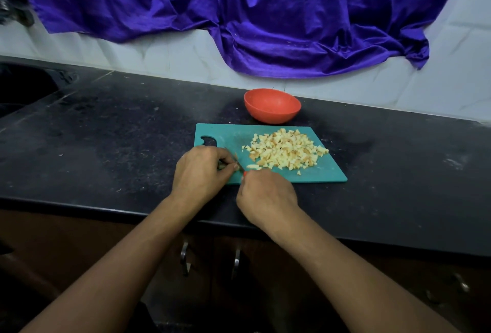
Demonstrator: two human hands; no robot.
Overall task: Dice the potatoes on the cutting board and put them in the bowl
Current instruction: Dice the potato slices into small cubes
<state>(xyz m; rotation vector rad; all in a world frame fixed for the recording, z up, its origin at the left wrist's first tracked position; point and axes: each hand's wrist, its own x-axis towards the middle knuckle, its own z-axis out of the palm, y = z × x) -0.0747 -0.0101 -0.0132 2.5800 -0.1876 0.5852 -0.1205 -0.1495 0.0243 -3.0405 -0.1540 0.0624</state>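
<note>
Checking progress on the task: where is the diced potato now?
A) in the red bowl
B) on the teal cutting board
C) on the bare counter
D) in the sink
B: the diced potato lies heaped on the teal cutting board, and no pieces show inside the red bowl behind it.

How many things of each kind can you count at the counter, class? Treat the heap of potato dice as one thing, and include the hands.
bowl: 1
cutting board: 1
heap of potato dice: 1
knife: 1
hands: 2 (left hand, right hand)
Total: 6
</note>
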